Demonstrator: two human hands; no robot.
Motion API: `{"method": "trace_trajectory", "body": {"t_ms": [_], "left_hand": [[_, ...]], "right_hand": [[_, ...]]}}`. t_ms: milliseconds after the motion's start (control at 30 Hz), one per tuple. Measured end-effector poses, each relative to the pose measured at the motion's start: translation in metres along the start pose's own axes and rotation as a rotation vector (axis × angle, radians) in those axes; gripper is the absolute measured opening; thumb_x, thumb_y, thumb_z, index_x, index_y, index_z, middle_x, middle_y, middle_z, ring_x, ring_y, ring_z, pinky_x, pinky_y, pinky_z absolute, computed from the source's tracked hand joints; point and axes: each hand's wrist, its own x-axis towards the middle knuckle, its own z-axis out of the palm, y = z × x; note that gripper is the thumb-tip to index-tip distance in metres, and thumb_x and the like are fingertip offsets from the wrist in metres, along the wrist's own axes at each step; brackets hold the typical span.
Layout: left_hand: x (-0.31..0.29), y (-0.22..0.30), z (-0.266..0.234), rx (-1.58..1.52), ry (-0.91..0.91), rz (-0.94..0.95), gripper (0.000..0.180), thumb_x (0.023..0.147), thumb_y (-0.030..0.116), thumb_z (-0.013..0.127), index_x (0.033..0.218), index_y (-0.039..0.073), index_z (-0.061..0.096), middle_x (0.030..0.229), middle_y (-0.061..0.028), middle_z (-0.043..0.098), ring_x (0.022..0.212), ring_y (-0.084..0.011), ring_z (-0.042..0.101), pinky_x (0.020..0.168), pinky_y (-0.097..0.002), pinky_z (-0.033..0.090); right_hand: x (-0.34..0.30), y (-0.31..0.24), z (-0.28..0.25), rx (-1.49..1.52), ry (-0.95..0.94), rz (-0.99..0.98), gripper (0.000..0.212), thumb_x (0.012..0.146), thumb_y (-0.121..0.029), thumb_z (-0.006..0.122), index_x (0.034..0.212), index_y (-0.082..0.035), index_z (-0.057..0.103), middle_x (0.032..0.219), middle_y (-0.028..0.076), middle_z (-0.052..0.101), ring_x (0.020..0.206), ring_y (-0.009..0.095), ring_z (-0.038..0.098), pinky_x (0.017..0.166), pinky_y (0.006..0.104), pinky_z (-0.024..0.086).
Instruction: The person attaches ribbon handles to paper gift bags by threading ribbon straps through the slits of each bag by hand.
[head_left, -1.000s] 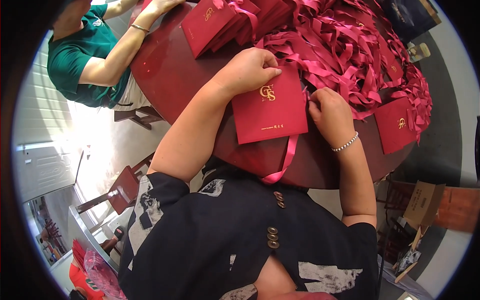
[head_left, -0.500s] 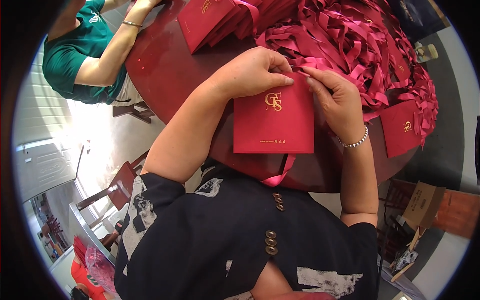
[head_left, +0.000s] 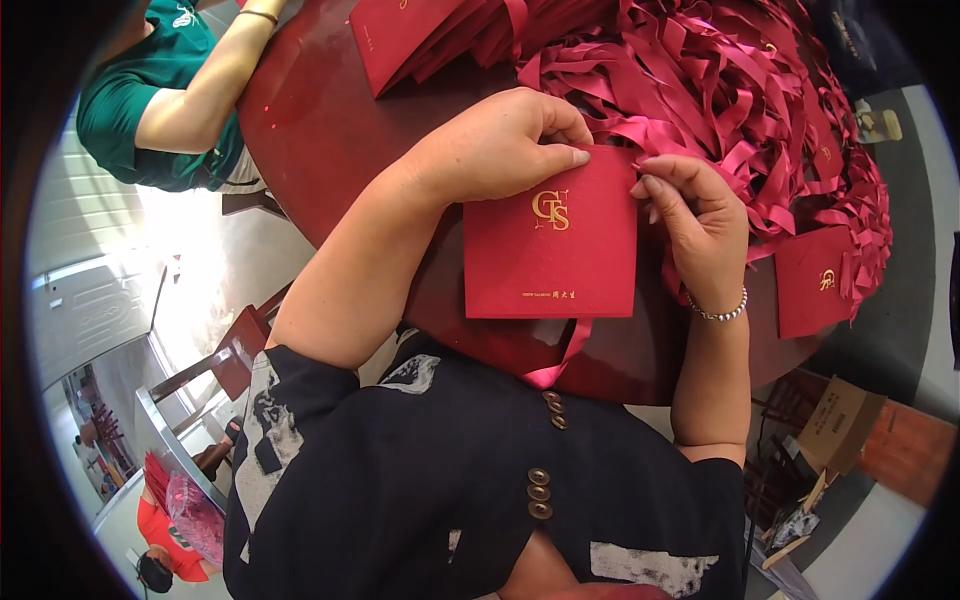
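A flat red paper gift bag [head_left: 548,262] with gold print lies before me at the near edge of the table, with a length of pink-red ribbon [head_left: 566,358] hanging out below its lower edge. My left hand [head_left: 515,143] grips its upper edge, thumb on the front face and fingers curled behind. Just off the upper right corner, my right hand [head_left: 708,222] is closed in a pinch, thumb against forefinger. What sits between those fingertips is too small to make out. A beaded bracelet circles that wrist.
Beyond my hands is a big heap of red ribbons [head_left: 700,90] on the round dark red table [head_left: 310,130]. A stack of red bags [head_left: 420,45] stands at the far side. Another red bag [head_left: 812,285] lies right. A person in green [head_left: 165,110] sits far left; a cardboard box [head_left: 842,425] stands lower right.
My right hand has moved right and slightly down, away from the bag's upper corner. My left hand keeps its grip on the upper edge. The view has shifted slightly.
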Motion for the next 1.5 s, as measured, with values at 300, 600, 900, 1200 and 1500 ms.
{"method": "trace_trajectory", "body": {"t_ms": [300, 600, 900, 1200, 1500], "left_hand": [[-0.001, -0.0006, 0.0002, 0.033, 0.007, 0.056, 0.018, 0.095, 0.009, 0.06, 0.104, -0.005, 0.068, 0.086, -0.0058, 0.069, 0.082, -0.0094, 0.06, 0.076, -0.0263, 0.05], [-0.0003, -0.0025, 0.0004, -0.019, -0.002, 0.039, 0.018, 0.096, 0.009, 0.059, 0.104, -0.005, 0.067, 0.086, -0.0037, 0.068, 0.081, -0.0089, 0.059, 0.076, -0.0257, 0.049], [0.0009, -0.004, -0.0003, -0.064, -0.027, 0.001, 0.018, 0.097, 0.01, 0.058, 0.104, -0.005, 0.067, 0.088, -0.002, 0.067, 0.084, -0.0083, 0.059, 0.078, -0.0246, 0.049], [0.0, -0.0017, -0.0008, -0.054, -0.031, 0.006, 0.018, 0.096, 0.01, 0.059, 0.104, -0.005, 0.067, 0.087, -0.0025, 0.067, 0.083, -0.0086, 0.059, 0.077, -0.0252, 0.049], [-0.0007, 0.0019, -0.0003, 0.005, -0.027, 0.03, 0.018, 0.096, 0.011, 0.059, 0.102, -0.004, 0.067, 0.084, -0.0047, 0.067, 0.08, -0.0099, 0.059, 0.075, -0.0266, 0.049]], "right_hand": [[-0.0013, 0.0006, 0.0048, -0.211, 0.022, -0.085, 0.01, 0.092, 0.005, 0.066, 0.101, 0.003, 0.069, 0.093, 0.005, 0.07, 0.079, 0.008, 0.061, 0.072, 0.0204, 0.048], [0.0045, 0.0034, 0.01, -0.436, 0.078, -0.291, 0.009, 0.085, 0.002, 0.072, 0.093, 0.001, 0.07, 0.087, 0.008, 0.068, 0.076, 0.015, 0.064, 0.068, 0.0255, 0.049], [0.0016, 0.0011, 0.0044, -0.416, 0.094, -0.18, 0.008, 0.088, 0.004, 0.07, 0.095, 0.003, 0.068, 0.092, 0.004, 0.066, 0.085, 0.01, 0.06, 0.078, 0.0216, 0.046], [0.0019, 0.0012, 0.0038, -0.418, 0.083, -0.19, 0.008, 0.088, 0.004, 0.07, 0.095, 0.004, 0.068, 0.092, 0.004, 0.066, 0.085, 0.01, 0.06, 0.078, 0.022, 0.046], [0.0029, -0.0017, 0.0088, -0.485, 0.078, -0.281, 0.011, 0.085, 0.006, 0.072, 0.094, 0.002, 0.069, 0.089, 0.006, 0.066, 0.08, 0.012, 0.06, 0.073, 0.0227, 0.046]]}}
